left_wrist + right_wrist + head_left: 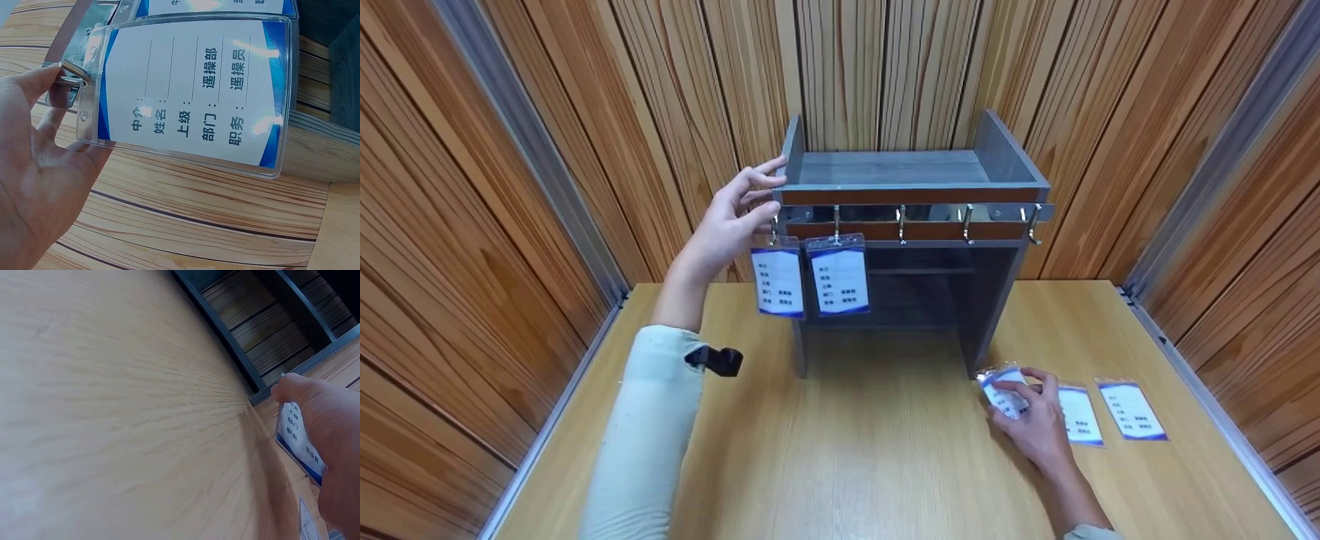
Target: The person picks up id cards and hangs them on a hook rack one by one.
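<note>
My left hand point(727, 217) rests against the left side of a grey desktop shelf point(915, 169), its fingers on the side panel and its thumb beside the leftmost hook point(77, 71). A badge in a clear holder point(191, 93) hangs from that hook, and a second hanging badge point(838, 279) is on the hook beside it. At the shelf's right foot, my right hand point(1039, 424) pinches another badge point(1003, 386), tilted up close over the table. Its printed face and blue lower edge show past the thumb in the right wrist view.
Two more badges lie on the table to the right, one badge point(1080, 416) partly behind the right hand and another badge point(1132, 410) farther right. Three hooks on the metal strip point(934, 212) carry nothing. Wood-panelled walls point(885, 67) enclose the table point(870, 450).
</note>
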Demonstrator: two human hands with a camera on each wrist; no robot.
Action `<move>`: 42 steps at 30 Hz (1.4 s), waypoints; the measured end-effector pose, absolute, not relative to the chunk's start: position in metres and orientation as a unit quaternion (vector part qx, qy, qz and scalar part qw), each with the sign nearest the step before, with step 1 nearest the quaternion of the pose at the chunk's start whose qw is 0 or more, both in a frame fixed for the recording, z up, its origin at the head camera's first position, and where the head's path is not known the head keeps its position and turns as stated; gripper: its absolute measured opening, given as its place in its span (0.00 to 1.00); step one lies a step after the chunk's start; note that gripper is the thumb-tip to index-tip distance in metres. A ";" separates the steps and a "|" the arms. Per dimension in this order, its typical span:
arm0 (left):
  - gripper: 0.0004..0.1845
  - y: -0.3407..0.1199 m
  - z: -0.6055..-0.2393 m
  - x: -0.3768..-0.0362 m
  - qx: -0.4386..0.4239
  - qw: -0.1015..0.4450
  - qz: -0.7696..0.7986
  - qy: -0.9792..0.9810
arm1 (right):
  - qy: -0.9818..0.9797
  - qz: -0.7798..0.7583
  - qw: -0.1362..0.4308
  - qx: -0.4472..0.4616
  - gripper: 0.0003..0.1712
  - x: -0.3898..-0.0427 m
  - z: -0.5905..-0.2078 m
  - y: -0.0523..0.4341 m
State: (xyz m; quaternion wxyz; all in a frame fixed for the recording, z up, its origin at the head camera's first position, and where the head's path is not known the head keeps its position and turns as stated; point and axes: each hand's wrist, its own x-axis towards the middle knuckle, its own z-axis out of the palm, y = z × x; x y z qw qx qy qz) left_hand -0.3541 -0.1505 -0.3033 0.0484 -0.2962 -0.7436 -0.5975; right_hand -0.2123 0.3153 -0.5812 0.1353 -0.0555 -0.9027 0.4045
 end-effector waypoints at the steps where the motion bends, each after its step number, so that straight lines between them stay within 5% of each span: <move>1: 0.17 -0.150 -0.303 -0.354 -0.296 0.048 -0.598 -0.743 | -0.903 0.404 0.139 -0.052 0.24 -0.212 -0.581 0.315; 14: 0.16 -0.152 -0.305 -0.354 -0.296 0.050 -0.595 -0.746 | -0.899 0.405 0.168 -0.011 0.27 -0.213 -0.581 0.308; 24: 0.17 -0.150 -0.306 -0.355 -0.293 0.046 -0.597 -0.746 | -0.876 0.392 0.273 0.064 0.29 -0.217 -0.587 0.301; 42: 0.17 -0.147 -0.308 -0.357 -0.300 0.077 -0.589 -0.746 | -0.850 0.401 0.321 0.121 0.37 -0.227 -0.583 0.280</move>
